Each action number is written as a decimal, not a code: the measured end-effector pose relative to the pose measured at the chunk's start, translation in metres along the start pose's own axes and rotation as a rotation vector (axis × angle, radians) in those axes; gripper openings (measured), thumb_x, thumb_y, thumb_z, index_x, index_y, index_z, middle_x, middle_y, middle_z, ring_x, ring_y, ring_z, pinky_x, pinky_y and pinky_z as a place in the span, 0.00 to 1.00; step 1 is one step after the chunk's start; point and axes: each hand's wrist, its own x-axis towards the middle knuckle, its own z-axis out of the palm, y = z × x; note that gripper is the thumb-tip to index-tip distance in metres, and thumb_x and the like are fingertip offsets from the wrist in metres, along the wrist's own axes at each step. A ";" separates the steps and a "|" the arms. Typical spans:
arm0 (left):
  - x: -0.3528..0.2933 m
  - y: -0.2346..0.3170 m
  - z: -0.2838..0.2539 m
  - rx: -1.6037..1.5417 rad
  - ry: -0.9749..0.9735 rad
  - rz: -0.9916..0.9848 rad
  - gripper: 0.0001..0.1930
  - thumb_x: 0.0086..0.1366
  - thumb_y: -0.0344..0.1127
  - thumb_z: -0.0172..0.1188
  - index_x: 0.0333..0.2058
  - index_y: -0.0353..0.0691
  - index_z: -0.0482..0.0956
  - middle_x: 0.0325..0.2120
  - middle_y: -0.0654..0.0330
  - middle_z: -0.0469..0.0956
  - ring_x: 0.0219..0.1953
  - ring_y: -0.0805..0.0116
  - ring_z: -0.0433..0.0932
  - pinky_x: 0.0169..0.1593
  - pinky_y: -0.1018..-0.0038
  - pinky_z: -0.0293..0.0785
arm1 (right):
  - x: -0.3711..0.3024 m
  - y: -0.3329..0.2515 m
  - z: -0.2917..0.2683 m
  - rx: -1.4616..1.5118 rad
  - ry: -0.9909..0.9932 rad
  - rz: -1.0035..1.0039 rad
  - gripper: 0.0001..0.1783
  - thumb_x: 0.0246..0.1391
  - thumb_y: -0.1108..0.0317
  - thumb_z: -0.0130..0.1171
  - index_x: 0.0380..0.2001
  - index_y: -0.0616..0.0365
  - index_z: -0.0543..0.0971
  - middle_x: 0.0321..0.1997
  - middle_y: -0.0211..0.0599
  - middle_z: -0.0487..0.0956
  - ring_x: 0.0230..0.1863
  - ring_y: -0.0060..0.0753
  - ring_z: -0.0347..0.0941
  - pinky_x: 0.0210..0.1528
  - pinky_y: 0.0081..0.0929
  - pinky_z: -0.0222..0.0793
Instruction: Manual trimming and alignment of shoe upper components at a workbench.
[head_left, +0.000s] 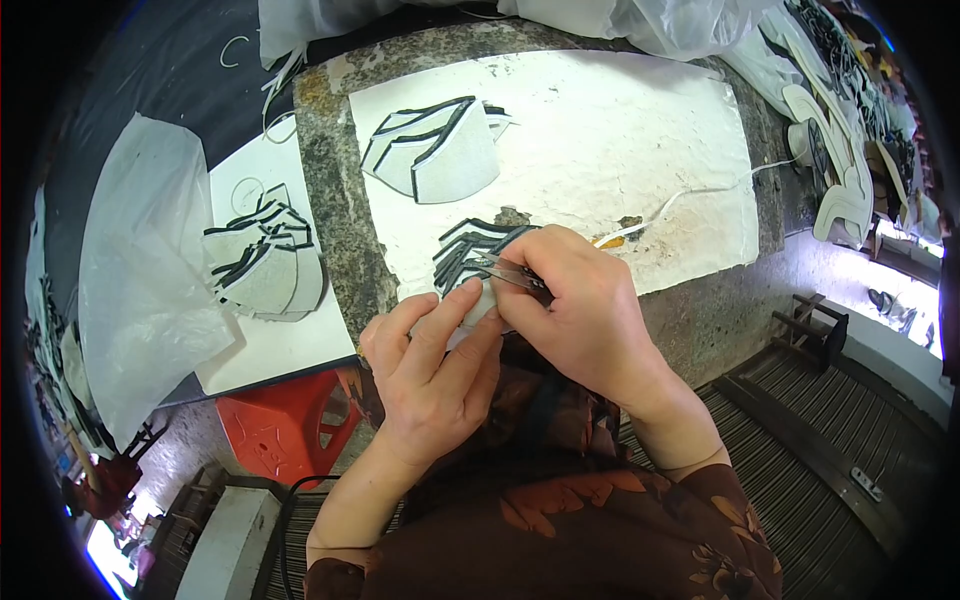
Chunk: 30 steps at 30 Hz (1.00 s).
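Observation:
My right hand [590,310] is closed round small metal snips [515,274], whose blades point left over the work. Under the blades, my left hand [432,375] pinches a pale cut piece [482,308] at the table's near edge. Much of that piece is hidden by my fingers. Just beyond my fingertips lies a fanned stack of dark-edged pieces [458,243], partly covered by my right hand. Farther back rests another overlapping group of pale grey pieces with black edges [455,160].
A white sheet [620,120] covers the stone-like tabletop [335,190]. More pieces [275,270] lie on a white board at left, beside a clear plastic bag [150,270]. A narrow white strip [690,192] crosses the right side. A red stool [270,425] stands below.

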 end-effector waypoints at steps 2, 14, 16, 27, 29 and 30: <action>0.001 0.000 -0.001 0.024 -0.010 -0.004 0.15 0.54 0.32 0.70 0.42 0.44 0.88 0.55 0.65 0.80 0.52 0.61 0.73 0.53 0.64 0.64 | 0.001 -0.002 -0.002 0.000 -0.010 0.012 0.08 0.50 0.73 0.66 0.33 0.58 0.77 0.30 0.40 0.77 0.31 0.46 0.76 0.32 0.37 0.72; 0.001 0.000 0.002 0.068 -0.049 -0.016 0.14 0.56 0.32 0.69 0.42 0.48 0.87 0.54 0.68 0.81 0.53 0.60 0.73 0.54 0.61 0.62 | 0.005 -0.001 -0.018 0.062 -0.105 0.079 0.07 0.52 0.74 0.67 0.35 0.61 0.79 0.31 0.41 0.79 0.32 0.41 0.78 0.35 0.31 0.72; 0.000 0.001 0.002 0.083 -0.055 -0.009 0.14 0.56 0.32 0.68 0.42 0.49 0.86 0.53 0.68 0.81 0.52 0.60 0.73 0.54 0.60 0.62 | 0.007 0.000 -0.024 0.066 -0.117 0.097 0.07 0.53 0.74 0.67 0.35 0.61 0.80 0.32 0.41 0.80 0.32 0.40 0.78 0.36 0.30 0.72; 0.006 0.007 0.002 0.120 -0.067 -0.036 0.21 0.60 0.33 0.68 0.54 0.47 0.84 0.51 0.70 0.80 0.50 0.62 0.73 0.53 0.63 0.61 | 0.014 0.008 -0.041 -0.044 -0.132 0.050 0.06 0.54 0.71 0.63 0.35 0.59 0.78 0.32 0.44 0.79 0.33 0.50 0.78 0.35 0.39 0.73; 0.006 0.007 0.001 0.122 -0.076 -0.040 0.22 0.60 0.33 0.68 0.54 0.47 0.84 0.51 0.70 0.80 0.50 0.62 0.73 0.53 0.63 0.61 | 0.015 0.009 -0.042 -0.048 -0.142 0.042 0.06 0.55 0.71 0.62 0.35 0.59 0.78 0.32 0.44 0.79 0.33 0.50 0.78 0.35 0.40 0.73; 0.006 0.008 0.001 0.118 -0.083 -0.042 0.22 0.60 0.33 0.67 0.54 0.46 0.84 0.51 0.69 0.80 0.50 0.62 0.72 0.53 0.63 0.61 | 0.015 0.009 -0.042 -0.053 -0.150 0.034 0.06 0.55 0.71 0.62 0.36 0.59 0.78 0.32 0.43 0.79 0.33 0.50 0.77 0.35 0.40 0.73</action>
